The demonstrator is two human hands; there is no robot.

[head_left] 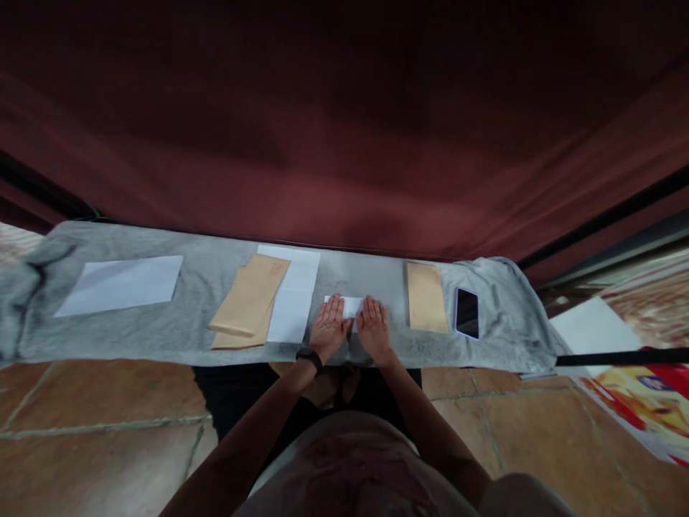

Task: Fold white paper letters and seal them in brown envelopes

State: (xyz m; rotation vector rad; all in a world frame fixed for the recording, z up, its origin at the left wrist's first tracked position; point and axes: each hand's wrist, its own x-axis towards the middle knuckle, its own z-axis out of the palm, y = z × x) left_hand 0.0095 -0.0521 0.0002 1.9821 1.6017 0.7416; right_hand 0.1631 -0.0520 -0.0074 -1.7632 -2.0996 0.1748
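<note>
A small white sheet of paper [352, 306], which looks folded, lies on the grey cloth under both hands. My left hand [329, 328] presses flat on its left part, fingers stretched out. On the right part rests my right hand [373, 327], also flat with extended fingers. The paper's middle shows between the hands; its sides are hidden beneath them. Left of my left hand is a larger white sheet [295, 298], partly covered by several brown envelopes [252, 294]. One more brown envelope [426, 297] lies to the right of my right hand.
Grey cloth [199, 276] covers the long narrow surface. A phone [467, 314] with a pale purple edge lies at the right, and another white sheet [123, 283] at the far left. Dark red fabric [344, 179] hangs behind. A dark bar [619, 357] sticks out at right.
</note>
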